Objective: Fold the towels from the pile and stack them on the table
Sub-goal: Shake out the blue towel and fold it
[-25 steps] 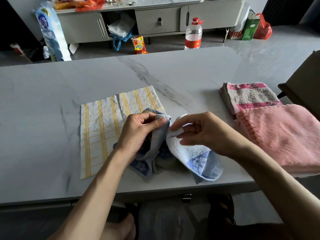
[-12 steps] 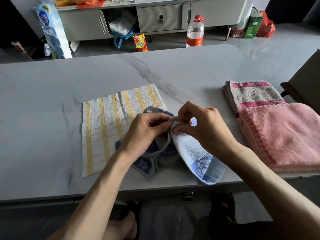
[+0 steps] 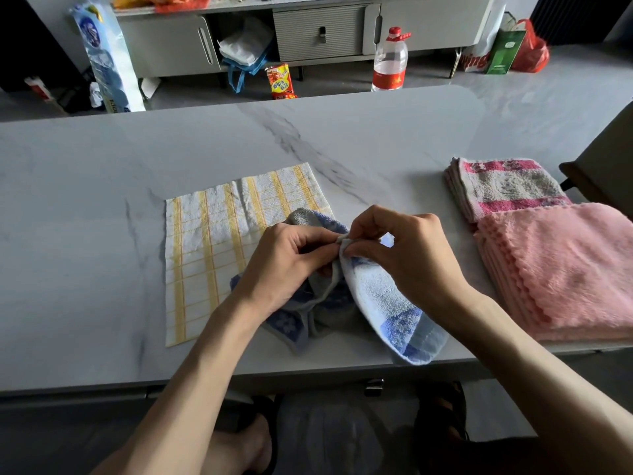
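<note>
A crumpled blue and grey towel (image 3: 383,303) lies near the front edge of the marble table (image 3: 102,269), partly over a flat white towel with yellow stripes (image 3: 212,241). My left hand (image 3: 284,265) and my right hand (image 3: 400,252) meet over the blue towel, and both pinch its edge at the same spot between thumb and fingers. One end of the towel hangs toward the table's front edge. At the right, a folded pink fluffy towel (image 3: 565,269) and a folded pink-patterned towel (image 3: 507,186) lie side by side.
A chair (image 3: 613,180) stands at the table's right end. Beyond the table, on the floor, are a water bottle (image 3: 388,60), a snack packet (image 3: 281,82), bags and a low grey cabinet (image 3: 318,32). My sandalled feet show under the table.
My two hands have come together: the right hand slid left along the blue towel's edge until it met the left. The towel has bunched up between them.
</note>
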Tool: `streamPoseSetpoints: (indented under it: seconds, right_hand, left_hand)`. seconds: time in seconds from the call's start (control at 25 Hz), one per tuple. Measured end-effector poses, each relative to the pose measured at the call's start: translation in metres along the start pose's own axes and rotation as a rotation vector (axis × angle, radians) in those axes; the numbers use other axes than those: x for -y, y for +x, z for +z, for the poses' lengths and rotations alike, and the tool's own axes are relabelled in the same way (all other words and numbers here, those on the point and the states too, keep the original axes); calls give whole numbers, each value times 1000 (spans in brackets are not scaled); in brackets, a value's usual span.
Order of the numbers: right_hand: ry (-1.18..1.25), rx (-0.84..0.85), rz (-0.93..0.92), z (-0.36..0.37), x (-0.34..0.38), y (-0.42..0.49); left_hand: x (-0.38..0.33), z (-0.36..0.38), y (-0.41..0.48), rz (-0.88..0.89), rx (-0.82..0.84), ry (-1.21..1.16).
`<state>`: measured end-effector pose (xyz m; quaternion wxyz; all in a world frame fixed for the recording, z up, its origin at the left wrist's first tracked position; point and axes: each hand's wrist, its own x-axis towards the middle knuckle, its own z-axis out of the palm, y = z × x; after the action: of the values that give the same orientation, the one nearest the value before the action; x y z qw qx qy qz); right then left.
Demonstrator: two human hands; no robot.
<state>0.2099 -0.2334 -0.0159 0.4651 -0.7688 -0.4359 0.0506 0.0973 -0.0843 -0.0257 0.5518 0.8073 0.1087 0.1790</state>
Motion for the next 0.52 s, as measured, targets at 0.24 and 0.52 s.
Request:
streamPoseSetpoints:
  seconds: [0.24,0.52]
  right_hand:
    - [-63,-11,11,3,-1,-1]
    - [170,49,140,2,2,4]
  left_hand:
    - [0,-3,-2,75,52,128]
    - [0,-2,-4,102,23,109]
